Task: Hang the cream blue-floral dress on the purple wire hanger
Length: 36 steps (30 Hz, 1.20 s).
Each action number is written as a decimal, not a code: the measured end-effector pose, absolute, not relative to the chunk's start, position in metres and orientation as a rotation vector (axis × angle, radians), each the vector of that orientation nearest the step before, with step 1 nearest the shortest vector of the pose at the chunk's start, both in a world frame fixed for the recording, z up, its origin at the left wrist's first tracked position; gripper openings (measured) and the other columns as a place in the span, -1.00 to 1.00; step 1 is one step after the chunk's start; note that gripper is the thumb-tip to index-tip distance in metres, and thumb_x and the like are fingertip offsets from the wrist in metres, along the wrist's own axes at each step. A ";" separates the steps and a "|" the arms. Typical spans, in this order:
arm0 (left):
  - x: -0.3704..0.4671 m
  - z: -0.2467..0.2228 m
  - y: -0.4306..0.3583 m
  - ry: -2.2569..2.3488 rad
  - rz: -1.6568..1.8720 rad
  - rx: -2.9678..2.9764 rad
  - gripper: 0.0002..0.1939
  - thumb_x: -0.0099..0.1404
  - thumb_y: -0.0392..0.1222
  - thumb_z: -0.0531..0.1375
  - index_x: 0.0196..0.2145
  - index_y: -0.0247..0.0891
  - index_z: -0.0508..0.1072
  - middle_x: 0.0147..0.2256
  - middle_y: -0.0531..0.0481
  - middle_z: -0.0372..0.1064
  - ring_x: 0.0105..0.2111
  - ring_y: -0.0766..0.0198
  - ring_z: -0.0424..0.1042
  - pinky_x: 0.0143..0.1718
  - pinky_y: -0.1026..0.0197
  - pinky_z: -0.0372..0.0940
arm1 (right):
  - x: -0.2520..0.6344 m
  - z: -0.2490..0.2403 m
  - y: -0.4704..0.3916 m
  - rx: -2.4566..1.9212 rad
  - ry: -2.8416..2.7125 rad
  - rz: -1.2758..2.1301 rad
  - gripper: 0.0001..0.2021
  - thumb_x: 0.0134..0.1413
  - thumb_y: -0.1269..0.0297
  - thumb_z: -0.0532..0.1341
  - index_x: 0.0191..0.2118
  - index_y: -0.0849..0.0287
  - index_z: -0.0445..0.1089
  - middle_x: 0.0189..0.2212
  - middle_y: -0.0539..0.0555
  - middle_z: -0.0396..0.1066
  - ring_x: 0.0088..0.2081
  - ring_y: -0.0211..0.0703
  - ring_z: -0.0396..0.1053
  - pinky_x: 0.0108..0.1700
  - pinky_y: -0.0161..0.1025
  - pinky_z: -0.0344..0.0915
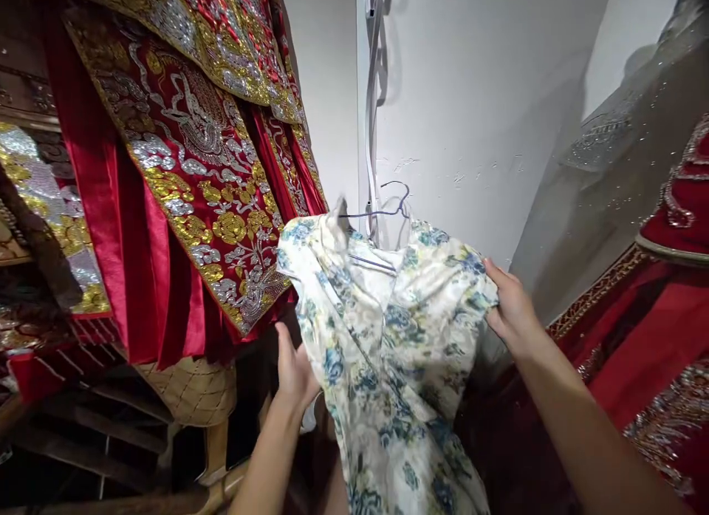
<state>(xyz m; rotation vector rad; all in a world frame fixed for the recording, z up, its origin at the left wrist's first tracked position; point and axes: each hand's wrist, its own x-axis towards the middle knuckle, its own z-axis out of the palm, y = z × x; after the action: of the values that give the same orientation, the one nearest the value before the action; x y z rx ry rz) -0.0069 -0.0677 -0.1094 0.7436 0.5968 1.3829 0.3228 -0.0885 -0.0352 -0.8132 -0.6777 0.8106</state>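
Note:
A white floral dress (388,338) with blue and green blooms and short sleeves hangs in front of me on a thin dark hanger (399,205). The hanger's hook shows above the neckline, apart from the wall rail. My right hand (512,308) pinches the edge of the sleeve on the right, thumb and fingers closed on the cloth. Beside the dress's left edge is my left hand (296,371), thumb raised and spread away. Its other fingers are partly hidden behind the fabric.
Red costumes with gold and silver embroidery (221,205) hang at left, above a wooden chair (221,485). A white slotted rail (371,108) runs up the pale wall (470,79). Sheer grey beaded fabric (603,145) and a red beaded garment (653,338) hang at right.

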 end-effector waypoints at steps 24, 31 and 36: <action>0.006 -0.194 -0.150 1.099 1.134 1.111 -0.16 0.09 0.11 0.42 0.25 -0.23 0.34 0.22 -0.27 0.34 0.28 -0.15 0.25 0.29 -0.11 0.17 | 0.169 -0.146 -0.148 -1.236 -1.110 0.865 -0.53 0.20 -0.18 0.14 -0.52 0.09 0.17 -0.65 -0.07 0.16 -0.61 -0.25 0.10 -0.53 -0.26 0.05; 0.013 -0.189 -0.152 1.398 1.515 1.069 -0.17 0.12 0.05 0.40 0.28 -0.24 0.26 0.17 -0.29 0.35 0.20 -0.14 0.32 0.22 -0.15 0.25 | 0.176 -0.143 -0.149 -1.048 -1.021 1.012 -0.58 0.17 -0.02 0.17 -0.59 0.11 0.16 -0.72 -0.13 0.02 -0.63 -0.32 -0.04 -0.53 -0.28 -0.07; 0.045 -0.196 -0.162 1.466 1.963 1.525 -0.34 0.21 -0.11 0.34 0.23 -0.18 0.30 0.22 -0.22 0.22 0.26 -0.04 0.21 0.29 -0.07 0.11 | 0.170 -0.156 -0.166 -1.089 -0.997 1.265 -0.64 0.09 0.08 0.18 -0.62 0.12 0.20 -0.75 -0.11 0.09 -0.65 -0.33 -0.02 -0.54 -0.27 -0.08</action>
<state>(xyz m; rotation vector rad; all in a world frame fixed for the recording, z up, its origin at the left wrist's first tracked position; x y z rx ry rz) 0.0448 -0.1624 -0.1958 1.5251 1.4658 1.9627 0.1696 -0.1664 -0.1561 -1.0891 -0.9974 1.2650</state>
